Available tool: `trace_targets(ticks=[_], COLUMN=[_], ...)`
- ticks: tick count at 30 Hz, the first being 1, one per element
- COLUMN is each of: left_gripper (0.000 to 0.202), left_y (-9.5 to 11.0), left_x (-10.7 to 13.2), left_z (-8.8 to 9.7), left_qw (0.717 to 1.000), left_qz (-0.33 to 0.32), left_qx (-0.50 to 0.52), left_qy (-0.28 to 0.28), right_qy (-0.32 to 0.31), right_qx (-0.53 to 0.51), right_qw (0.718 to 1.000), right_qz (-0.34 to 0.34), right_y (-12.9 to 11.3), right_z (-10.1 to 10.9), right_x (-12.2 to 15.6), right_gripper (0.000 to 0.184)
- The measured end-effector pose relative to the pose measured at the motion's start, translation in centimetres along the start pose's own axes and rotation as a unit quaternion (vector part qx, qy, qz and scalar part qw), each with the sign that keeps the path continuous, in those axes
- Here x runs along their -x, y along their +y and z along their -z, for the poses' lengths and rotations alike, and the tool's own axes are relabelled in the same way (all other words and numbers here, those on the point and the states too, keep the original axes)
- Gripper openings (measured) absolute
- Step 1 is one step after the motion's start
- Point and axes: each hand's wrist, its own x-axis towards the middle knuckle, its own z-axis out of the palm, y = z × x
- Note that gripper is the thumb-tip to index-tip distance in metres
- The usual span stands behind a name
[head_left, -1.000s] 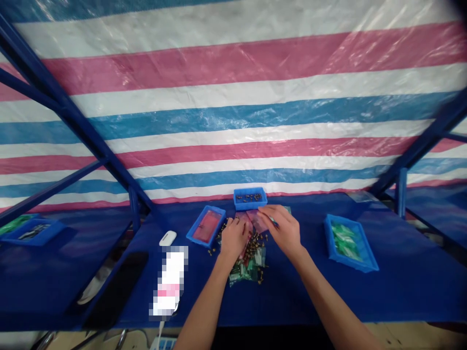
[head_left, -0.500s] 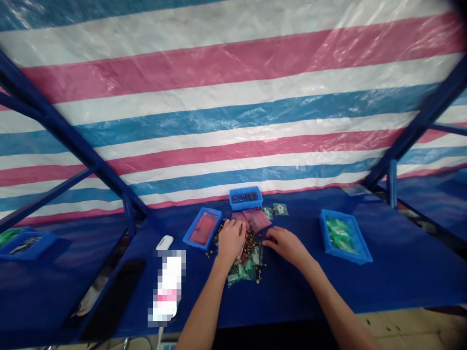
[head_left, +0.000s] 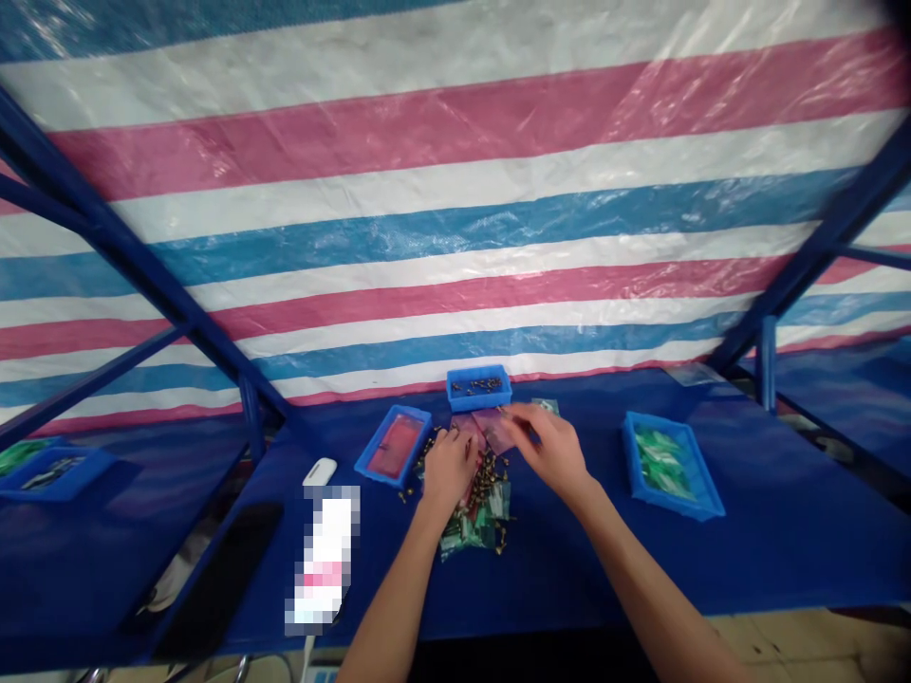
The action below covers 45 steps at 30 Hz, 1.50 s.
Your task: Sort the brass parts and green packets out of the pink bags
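Brass fittings (head_left: pixel 488 484) heaped loosely on a blue tabletop (head_left: pixel 569 569) could be scattered by the left hand (head_left: pixel 448 467), its fingers curled into the pile, while whatever the narrowly pinched right hand (head_left: pixel 549 451) may hold cannot be made out.

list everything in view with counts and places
striped tarp: one, pink, white, blue, backdrop
fittings tray: one, blue, far centre
red-lined tray: one, blue, left
packet tray: one, blue, right
shelf tray: one, blue, far left
fittings and packets pile: one, brass and green, centre
plastic bags: two, pink, behind pile
oblong device: one, white, left
pixelated object: one, white and pink, left
black slab: one, lower left
left hand: one, on pile
right hand: one, over bags
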Motion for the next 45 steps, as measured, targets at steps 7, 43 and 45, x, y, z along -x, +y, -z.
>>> trace_targets(ticks=[7,43,45], left_gripper=[0.024,0.026,0.027], left_y=[0.1,0.4,0.5], left_x=[-0.1,-0.4,-0.5], left_z=[0.0,-0.3,-0.2], left_qw=[1.000,0.991,0.989], left_qz=[-0.003,0.022,0.028], left_qx=[0.012,0.136,0.142], left_qy=[0.007,0.003,0.005], right_qy=[-0.165,-0.315,-0.365], right_qx=[0.052,-0.075,-0.114], right_qw=[0.975,0.942,0.921], right_qz=[-0.141,-0.090,-0.072], right_y=[5.3,6.2,6.4], right_z=[-3.8,-1.7,-1.4], right_x=[-1.0,3.5,3.7], right_gripper=[0.033,0.017,0.015])
